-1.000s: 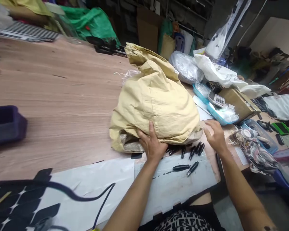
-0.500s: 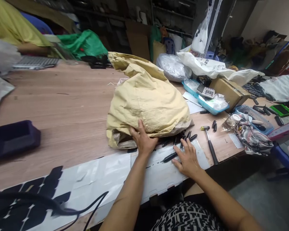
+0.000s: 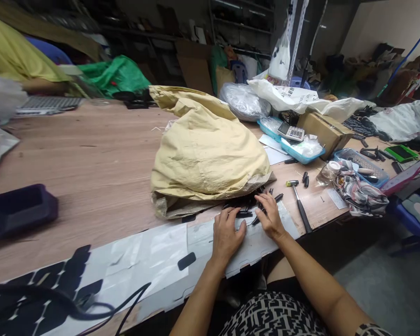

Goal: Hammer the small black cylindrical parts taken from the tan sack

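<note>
Along the near edge of a wood-grain table (image 3: 108, 168), both hands at work beside a bulging yellow sack (image 3: 210, 149). Small black pieces (image 3: 244, 214) lie on a pale sheet (image 3: 203, 240), some partly under the sack's front edge. Left hand (image 3: 228, 235): low over the sheet, fingers bent, thumb apart from forefinger, fingertips next to the pieces. Right hand (image 3: 270, 217): fingertips among the pieces by the sack's right corner; cannot tell whether they close on one. Writing: white plastic bag (image 3: 290, 96) behind the sack carries dark printed characters, too small to make out. Calculator (image 3: 291, 131) by the blue trays (image 3: 296, 157): key markings likewise unreadable. White card (image 3: 337, 198) near a bundled patterned cloth (image 3: 362, 192), any print on it too faint to read. Garment (image 3: 273, 317) on the wearer's lap bears a repeating black-and-cream motif resembling letter F. Hammer (image 3: 303, 212) to the right of the right hand, yellow at the head, dark handle. Purple bin (image 3: 40, 203) at far left. Beyond, a person in a yellow top (image 3: 21, 51), mostly cut off.
</note>
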The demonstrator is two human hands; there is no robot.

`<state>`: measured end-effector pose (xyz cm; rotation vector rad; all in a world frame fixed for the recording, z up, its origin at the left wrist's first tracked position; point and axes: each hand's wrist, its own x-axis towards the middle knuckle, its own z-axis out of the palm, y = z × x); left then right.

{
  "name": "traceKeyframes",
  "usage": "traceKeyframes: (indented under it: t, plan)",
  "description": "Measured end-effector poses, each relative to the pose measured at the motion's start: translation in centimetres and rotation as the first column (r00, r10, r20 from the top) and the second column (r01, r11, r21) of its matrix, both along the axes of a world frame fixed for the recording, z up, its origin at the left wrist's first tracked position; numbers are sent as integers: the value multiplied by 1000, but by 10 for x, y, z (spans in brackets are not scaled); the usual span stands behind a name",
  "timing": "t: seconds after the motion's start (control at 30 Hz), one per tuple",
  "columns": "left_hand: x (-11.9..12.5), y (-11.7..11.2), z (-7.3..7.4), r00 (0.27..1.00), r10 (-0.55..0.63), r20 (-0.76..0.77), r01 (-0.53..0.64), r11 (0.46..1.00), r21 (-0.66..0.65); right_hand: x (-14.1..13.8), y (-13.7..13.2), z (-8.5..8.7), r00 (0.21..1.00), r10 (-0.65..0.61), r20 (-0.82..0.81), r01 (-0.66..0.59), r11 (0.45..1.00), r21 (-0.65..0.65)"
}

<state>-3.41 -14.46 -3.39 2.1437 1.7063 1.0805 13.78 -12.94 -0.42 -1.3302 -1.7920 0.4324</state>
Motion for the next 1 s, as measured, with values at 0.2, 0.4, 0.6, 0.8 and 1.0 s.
traceKeyframes:
  t: [0.2,0.4,0.6,0.8,1.0]
  plan:
    - [-7,5,-7,1000,-21,-16,21,1000,4,5,-2,0,982,26,-189,-17,999,50]
    - [-7,4,-7,999,-31,12,32,999,-16,2,-22,-2,977,-13,213,-17,990,137]
    - [-5,2,0,996,-12,86,17,998,-58,-1,-29,-8,939,-145,312,137,989,46]
    - [-13,-3,0,987,42,155,-22,992,-124,20,-34,4,931,-158,328,141,987,76]
    - [-36,-11,-4,987,28,161,-8,993,-121,83,-36,15,724,-527,446,549,831,92]
